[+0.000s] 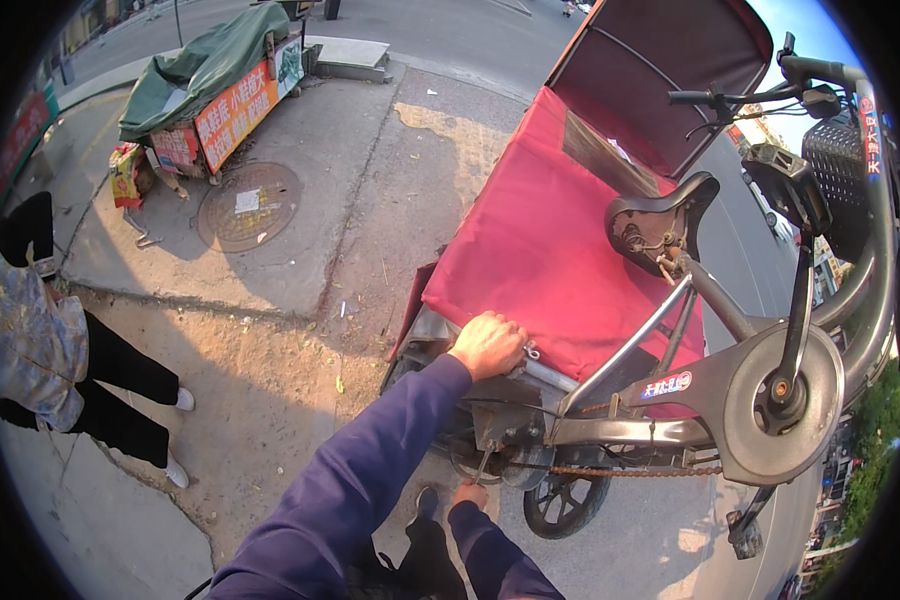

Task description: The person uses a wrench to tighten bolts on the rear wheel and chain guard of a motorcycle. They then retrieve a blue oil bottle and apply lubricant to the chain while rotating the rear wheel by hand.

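A pedal tricycle with a red fabric-covered passenger box (pixel 540 230) fills the right side. My left hand (pixel 490 345) is closed over the metal rail (pixel 550 376) at the edge of the box, beside a small metal eyelet. Lower down, my right hand (pixel 471 492) grips a thin metal tool (pixel 485 464) whose tip reaches the dark axle area near the rear sprocket; its exact kind is unclear. The rusty chain (pixel 635 471) runs from there to the large round chain guard (pixel 785 405). Below the chain shows a black spoked wheel (pixel 568 503).
The saddle (pixel 662 215), pedal (pixel 788 185) and handlebar (pixel 730 100) jut out at the right. A person (pixel 45 340) in dark trousers stands at the left. Behind are a cart under a green tarp (pixel 210 62) and a round manhole cover (pixel 250 205).
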`<action>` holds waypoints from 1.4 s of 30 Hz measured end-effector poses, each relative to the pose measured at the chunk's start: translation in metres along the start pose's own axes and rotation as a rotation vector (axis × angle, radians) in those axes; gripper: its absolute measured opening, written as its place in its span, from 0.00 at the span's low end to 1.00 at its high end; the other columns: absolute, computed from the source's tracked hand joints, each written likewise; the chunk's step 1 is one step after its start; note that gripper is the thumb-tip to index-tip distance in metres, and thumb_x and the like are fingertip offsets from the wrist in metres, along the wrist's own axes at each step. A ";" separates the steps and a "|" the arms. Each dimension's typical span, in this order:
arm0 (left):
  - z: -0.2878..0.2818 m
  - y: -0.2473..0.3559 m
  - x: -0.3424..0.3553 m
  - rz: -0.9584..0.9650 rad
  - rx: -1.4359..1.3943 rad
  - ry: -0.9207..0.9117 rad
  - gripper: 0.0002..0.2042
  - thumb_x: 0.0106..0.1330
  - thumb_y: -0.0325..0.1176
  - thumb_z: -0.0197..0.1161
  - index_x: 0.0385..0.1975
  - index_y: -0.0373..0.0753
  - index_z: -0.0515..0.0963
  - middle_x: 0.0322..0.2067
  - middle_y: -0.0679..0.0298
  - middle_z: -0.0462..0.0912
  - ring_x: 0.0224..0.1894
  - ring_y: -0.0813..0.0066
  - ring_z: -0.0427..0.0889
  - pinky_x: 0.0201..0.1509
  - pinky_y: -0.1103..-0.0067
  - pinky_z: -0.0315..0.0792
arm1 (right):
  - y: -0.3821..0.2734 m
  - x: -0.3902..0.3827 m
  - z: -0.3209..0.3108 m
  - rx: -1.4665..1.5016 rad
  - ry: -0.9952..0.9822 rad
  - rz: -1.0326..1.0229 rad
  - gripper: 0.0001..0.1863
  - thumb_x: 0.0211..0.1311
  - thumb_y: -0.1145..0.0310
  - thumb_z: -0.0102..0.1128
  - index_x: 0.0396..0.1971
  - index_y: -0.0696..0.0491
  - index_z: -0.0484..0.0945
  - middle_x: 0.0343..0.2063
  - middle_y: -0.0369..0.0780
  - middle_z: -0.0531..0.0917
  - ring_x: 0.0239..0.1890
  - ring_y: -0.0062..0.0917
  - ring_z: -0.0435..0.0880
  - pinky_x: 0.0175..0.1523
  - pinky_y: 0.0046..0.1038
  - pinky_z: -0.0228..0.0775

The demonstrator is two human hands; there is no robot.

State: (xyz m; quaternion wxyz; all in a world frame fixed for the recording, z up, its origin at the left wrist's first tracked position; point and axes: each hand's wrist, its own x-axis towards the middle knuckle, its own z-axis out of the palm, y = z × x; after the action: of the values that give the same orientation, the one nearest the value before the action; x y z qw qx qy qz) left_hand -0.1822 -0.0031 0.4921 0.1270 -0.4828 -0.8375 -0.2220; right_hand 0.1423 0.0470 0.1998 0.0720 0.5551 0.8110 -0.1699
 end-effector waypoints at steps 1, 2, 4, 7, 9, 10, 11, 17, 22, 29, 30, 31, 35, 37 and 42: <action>-0.004 0.000 -0.002 -0.026 0.001 -0.010 0.14 0.66 0.46 0.62 0.29 0.42 0.80 0.28 0.61 0.85 0.36 0.62 0.86 0.43 0.67 0.76 | -0.005 -0.008 -0.007 0.016 -0.007 0.009 0.26 0.69 0.54 0.55 0.32 0.65 0.86 0.32 0.58 0.86 0.41 0.53 0.87 0.49 0.50 0.78; -0.006 0.000 0.001 -0.044 -0.005 -0.010 0.13 0.66 0.46 0.62 0.30 0.42 0.80 0.28 0.61 0.85 0.36 0.62 0.86 0.44 0.67 0.76 | -0.002 -0.007 -0.008 -0.014 -0.020 -0.011 0.26 0.69 0.54 0.54 0.32 0.65 0.86 0.32 0.58 0.86 0.41 0.53 0.86 0.49 0.51 0.78; -0.009 0.003 0.001 -0.044 -0.025 0.012 0.14 0.67 0.46 0.62 0.29 0.42 0.80 0.28 0.62 0.85 0.36 0.62 0.85 0.43 0.67 0.74 | 0.001 -0.002 -0.009 -0.073 -0.048 -0.053 0.26 0.70 0.54 0.53 0.32 0.65 0.85 0.33 0.58 0.86 0.42 0.53 0.86 0.49 0.51 0.78; 0.000 0.003 -0.004 -0.025 -0.008 0.032 0.14 0.69 0.46 0.61 0.28 0.42 0.80 0.27 0.62 0.84 0.34 0.62 0.85 0.43 0.67 0.74 | 0.001 -0.012 -0.009 -0.013 -0.037 0.014 0.27 0.70 0.52 0.51 0.28 0.62 0.87 0.32 0.55 0.87 0.41 0.53 0.87 0.48 0.48 0.79; -0.006 0.006 -0.003 0.000 -0.031 0.045 0.14 0.70 0.45 0.60 0.28 0.42 0.80 0.26 0.62 0.84 0.34 0.62 0.85 0.43 0.68 0.74 | 0.011 -0.009 -0.003 -0.100 0.002 -0.034 0.27 0.70 0.53 0.51 0.28 0.62 0.87 0.32 0.55 0.88 0.40 0.52 0.88 0.48 0.48 0.79; -0.007 0.008 -0.002 0.018 -0.045 0.052 0.15 0.70 0.45 0.59 0.27 0.42 0.80 0.26 0.62 0.84 0.34 0.63 0.85 0.43 0.68 0.74 | 0.016 -0.005 0.002 -0.141 0.025 -0.053 0.27 0.70 0.53 0.50 0.28 0.62 0.87 0.32 0.54 0.88 0.39 0.52 0.88 0.48 0.48 0.79; -0.005 0.001 -0.007 -0.001 -0.027 0.073 0.15 0.69 0.45 0.60 0.27 0.41 0.79 0.26 0.62 0.84 0.34 0.63 0.85 0.43 0.68 0.74 | 0.013 -0.005 0.010 -0.072 0.002 -0.013 0.27 0.71 0.53 0.49 0.29 0.62 0.87 0.31 0.54 0.88 0.40 0.51 0.88 0.49 0.48 0.80; -0.006 0.013 -0.002 -0.011 0.036 0.017 0.10 0.62 0.42 0.65 0.30 0.42 0.81 0.32 0.61 0.86 0.38 0.64 0.86 0.44 0.68 0.75 | 0.021 0.004 0.006 -0.157 0.075 -0.131 0.27 0.71 0.54 0.48 0.27 0.60 0.88 0.31 0.54 0.88 0.39 0.50 0.88 0.48 0.46 0.80; -0.016 0.014 -0.012 -0.049 0.250 -0.118 0.08 0.63 0.38 0.63 0.34 0.41 0.82 0.35 0.61 0.86 0.43 0.65 0.86 0.48 0.68 0.76 | 0.006 -0.019 0.000 -0.009 0.030 -0.244 0.28 0.72 0.52 0.47 0.27 0.60 0.88 0.30 0.54 0.88 0.38 0.49 0.89 0.47 0.47 0.80; -0.087 0.078 -0.084 -0.047 0.012 0.394 0.08 0.68 0.37 0.63 0.30 0.42 0.75 0.28 0.62 0.82 0.35 0.64 0.84 0.47 0.67 0.75 | 0.017 0.017 -0.011 0.055 -0.059 -0.186 0.32 0.75 0.48 0.45 0.30 0.63 0.87 0.32 0.57 0.86 0.42 0.54 0.86 0.49 0.50 0.78; -0.084 0.093 -0.122 -0.140 -0.055 0.281 0.08 0.69 0.37 0.62 0.30 0.41 0.75 0.26 0.61 0.82 0.32 0.61 0.85 0.43 0.66 0.76 | 0.028 0.013 -0.013 0.034 -0.080 -0.205 0.31 0.74 0.48 0.47 0.31 0.63 0.87 0.33 0.57 0.86 0.42 0.54 0.86 0.50 0.50 0.78; -0.078 0.105 -0.167 -0.286 -0.157 0.250 0.08 0.70 0.37 0.62 0.31 0.41 0.75 0.24 0.58 0.81 0.30 0.57 0.84 0.38 0.64 0.76 | 0.027 0.010 -0.015 0.018 -0.104 -0.246 0.31 0.73 0.48 0.49 0.31 0.63 0.87 0.33 0.58 0.86 0.43 0.53 0.87 0.50 0.50 0.78; -0.009 0.160 -0.423 -1.063 -0.405 0.026 0.13 0.71 0.39 0.58 0.42 0.35 0.78 0.27 0.43 0.83 0.33 0.39 0.83 0.38 0.53 0.74 | 0.031 -0.030 -0.011 0.169 -0.374 -0.359 0.28 0.70 0.48 0.57 0.26 0.61 0.85 0.24 0.51 0.85 0.27 0.44 0.86 0.37 0.44 0.78; 0.027 0.232 -0.574 -1.565 -0.474 0.099 0.17 0.71 0.45 0.57 0.43 0.34 0.79 0.35 0.41 0.85 0.38 0.37 0.84 0.43 0.53 0.76 | 0.046 -0.063 -0.014 0.282 -0.793 -0.146 0.24 0.72 0.51 0.59 0.25 0.58 0.80 0.15 0.41 0.75 0.11 0.29 0.73 0.18 0.36 0.70; 0.006 0.444 -0.912 -2.751 -0.184 0.307 0.21 0.71 0.44 0.54 0.50 0.31 0.78 0.48 0.37 0.82 0.55 0.38 0.80 0.59 0.55 0.74 | 0.133 -0.134 0.025 -0.020 -1.074 -0.072 0.13 0.78 0.60 0.50 0.40 0.55 0.74 0.16 0.36 0.70 0.15 0.29 0.71 0.20 0.37 0.70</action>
State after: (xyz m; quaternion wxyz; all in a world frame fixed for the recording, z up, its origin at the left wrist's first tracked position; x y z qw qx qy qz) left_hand 0.6593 -0.4932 0.2076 -0.1335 0.7443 -0.5953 -0.2717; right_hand 0.3135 -0.0363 0.1918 0.4762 0.3613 0.6801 -0.4244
